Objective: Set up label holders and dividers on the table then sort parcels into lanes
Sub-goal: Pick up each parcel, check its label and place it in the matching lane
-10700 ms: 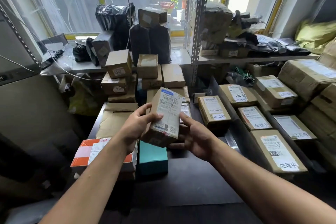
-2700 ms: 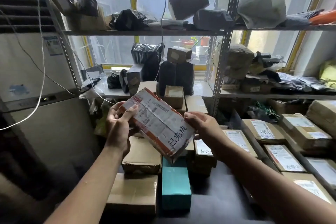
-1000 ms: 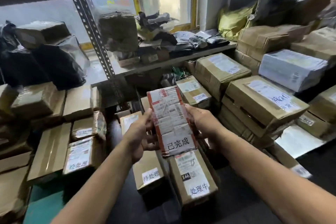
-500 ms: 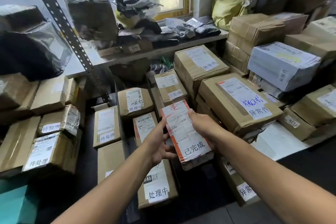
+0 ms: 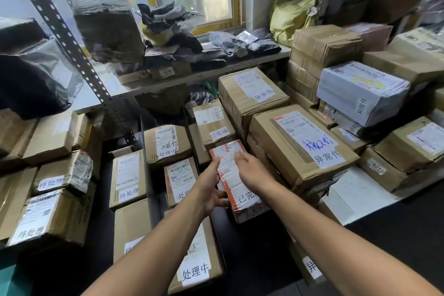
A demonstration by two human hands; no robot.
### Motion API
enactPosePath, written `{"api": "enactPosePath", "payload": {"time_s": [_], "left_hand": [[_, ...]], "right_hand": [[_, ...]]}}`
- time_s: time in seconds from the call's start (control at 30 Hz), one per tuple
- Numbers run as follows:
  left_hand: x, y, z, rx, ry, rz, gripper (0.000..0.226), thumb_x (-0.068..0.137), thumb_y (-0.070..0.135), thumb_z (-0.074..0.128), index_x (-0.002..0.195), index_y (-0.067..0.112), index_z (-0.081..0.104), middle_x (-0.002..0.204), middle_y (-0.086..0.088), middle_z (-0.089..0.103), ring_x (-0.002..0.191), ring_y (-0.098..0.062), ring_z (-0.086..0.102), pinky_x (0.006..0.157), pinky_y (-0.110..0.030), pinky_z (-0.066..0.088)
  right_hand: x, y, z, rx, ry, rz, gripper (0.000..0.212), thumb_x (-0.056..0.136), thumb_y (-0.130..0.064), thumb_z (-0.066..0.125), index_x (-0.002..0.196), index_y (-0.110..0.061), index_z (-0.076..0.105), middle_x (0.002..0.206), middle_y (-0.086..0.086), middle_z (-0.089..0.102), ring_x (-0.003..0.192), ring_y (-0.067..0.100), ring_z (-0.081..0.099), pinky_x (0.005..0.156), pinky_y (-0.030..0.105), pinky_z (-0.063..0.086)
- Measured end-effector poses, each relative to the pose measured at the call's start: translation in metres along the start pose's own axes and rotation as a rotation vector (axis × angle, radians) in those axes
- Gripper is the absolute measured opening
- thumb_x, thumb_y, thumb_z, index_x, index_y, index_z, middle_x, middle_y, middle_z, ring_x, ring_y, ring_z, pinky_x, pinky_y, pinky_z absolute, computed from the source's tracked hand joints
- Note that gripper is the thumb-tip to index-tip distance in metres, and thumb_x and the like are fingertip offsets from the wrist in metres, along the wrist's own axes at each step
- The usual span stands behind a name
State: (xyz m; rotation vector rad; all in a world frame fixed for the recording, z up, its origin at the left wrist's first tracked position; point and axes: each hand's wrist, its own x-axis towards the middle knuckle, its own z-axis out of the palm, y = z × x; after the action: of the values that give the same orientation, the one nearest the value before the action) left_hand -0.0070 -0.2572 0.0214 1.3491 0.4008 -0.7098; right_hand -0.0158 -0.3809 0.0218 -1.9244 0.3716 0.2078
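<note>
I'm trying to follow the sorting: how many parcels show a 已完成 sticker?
2. One is the red-edged parcel gripped by the left hand and right hand; the other is the brown box just behind it. Stacked parcels may hide more.

Orange-edged white parcel (image 5: 234, 175); brown boxes (image 5: 298, 149); pale blue box (image 5: 360, 91).

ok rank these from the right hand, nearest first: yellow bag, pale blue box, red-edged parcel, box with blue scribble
1. red-edged parcel, held in the right hand
2. box with blue scribble, just right
3. pale blue box, farther right, stacked
4. yellow bag, back by the window
</note>
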Motion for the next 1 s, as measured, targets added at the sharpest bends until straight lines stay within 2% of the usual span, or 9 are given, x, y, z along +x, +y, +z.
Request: {"api": "enactPosePath", "payload": {"time_s": [0.13,0.23,0.33,0.47,0.53,0.6,0.73,0.9,1.0], "left_hand": [[0.003,0.001,-0.003,-0.021,-0.011,0.015,0.044,0.098,0.062,0.038,0.110,0.032,0.067,0.115,-0.006,0.073,0.102,-0.040,0.069,0.096,-0.064,0.048],[0.003,0.001,-0.006,-0.006,-0.022,0.030,0.042,0.098,0.062,0.039,0.108,0.033,0.067,0.115,-0.003,0.073,0.103,-0.041,0.069,0.096,-0.061,0.049],[-0.003,0.003,-0.011,0.129,0.007,0.063,0.036,0.100,0.057,0.041,0.114,0.034,0.066,0.114,0.006,0.073,0.103,-0.037,0.068,0.097,-0.050,0.052],[-0.016,0.014,-0.026,0.542,0.136,0.218,0.023,0.101,0.033,0.051,0.122,0.028,0.061,0.111,-0.001,0.065,0.096,-0.024,0.061,0.073,-0.028,0.044],[-0.020,0.021,-0.046,0.887,0.215,0.317,0.041,0.098,0.032,0.054,0.139,0.026,0.054,0.131,-0.001,0.062,0.118,-0.023,0.059,0.085,-0.026,0.047],[-0.028,0.030,-0.069,1.141,0.332,0.365,0.047,0.094,0.038,0.053,0.140,0.032,0.052,0.139,0.002,0.059,0.126,-0.022,0.055,0.100,-0.033,0.047],[-0.058,0.054,-0.109,1.320,0.508,0.391,0.036,0.095,0.042,0.046,0.128,0.035,0.057,0.123,0.001,0.066,0.108,-0.023,0.063,0.089,-0.038,0.054],[-0.097,0.070,-0.167,1.392,0.759,0.413,0.037,0.097,0.035,0.044,0.132,0.028,0.055,0.133,-0.002,0.060,0.118,-0.027,0.058,0.090,-0.037,0.050],[-0.121,0.074,-0.200,1.351,0.834,0.353,0.035,0.096,0.033,0.043,0.127,0.026,0.057,0.128,-0.005,0.062,0.115,-0.029,0.058,0.088,-0.038,0.048]], "right_hand": [[0.004,0.002,0.004,-0.014,-0.019,-0.024,0.070,0.083,-0.076,0.032,0.118,-0.025,0.066,0.120,0.007,0.061,0.105,0.025,0.065,0.097,0.048,0.052],[-0.001,0.000,0.000,-0.054,-0.023,-0.031,0.046,0.100,-0.054,0.040,0.117,-0.022,0.068,0.122,0.006,0.057,0.104,0.022,0.064,0.095,0.044,0.054],[-0.010,-0.006,-0.005,-0.095,0.023,-0.019,0.046,0.099,-0.045,0.047,0.136,-0.020,0.058,0.142,0.004,0.052,0.121,0.021,0.058,0.098,0.032,0.046],[-0.020,-0.026,-0.006,-0.310,0.065,-0.117,0.042,0.100,-0.030,0.048,0.140,-0.019,0.056,0.142,0.004,0.056,0.124,0.023,0.056,0.094,0.028,0.044],[-0.025,-0.045,0.000,-0.425,0.065,-0.184,0.040,0.100,-0.032,0.046,0.136,-0.022,0.058,0.139,0.004,0.060,0.124,0.024,0.055,0.097,0.033,0.044],[-0.026,-0.062,0.009,-0.532,0.058,-0.237,0.040,0.100,-0.034,0.044,0.137,-0.025,0.057,0.137,0.002,0.061,0.124,0.025,0.055,0.094,0.034,0.044],[-0.024,-0.099,0.029,-0.678,0.060,-0.374,0.040,0.101,-0.033,0.045,0.138,-0.022,0.053,0.134,0.008,0.062,0.120,0.029,0.057,0.092,0.037,0.046],[-0.023,-0.138,0.062,-0.759,0.039,-0.527,0.037,0.100,-0.033,0.045,0.135,-0.023,0.055,0.131,0.004,0.063,0.114,0.026,0.059,0.085,0.035,0.045],[-0.027,-0.155,0.089,-0.749,0.008,-0.587,0.041,0.100,-0.036,0.047,0.140,-0.026,0.052,0.138,0.000,0.060,0.121,0.025,0.057,0.092,0.036,0.046]]}}
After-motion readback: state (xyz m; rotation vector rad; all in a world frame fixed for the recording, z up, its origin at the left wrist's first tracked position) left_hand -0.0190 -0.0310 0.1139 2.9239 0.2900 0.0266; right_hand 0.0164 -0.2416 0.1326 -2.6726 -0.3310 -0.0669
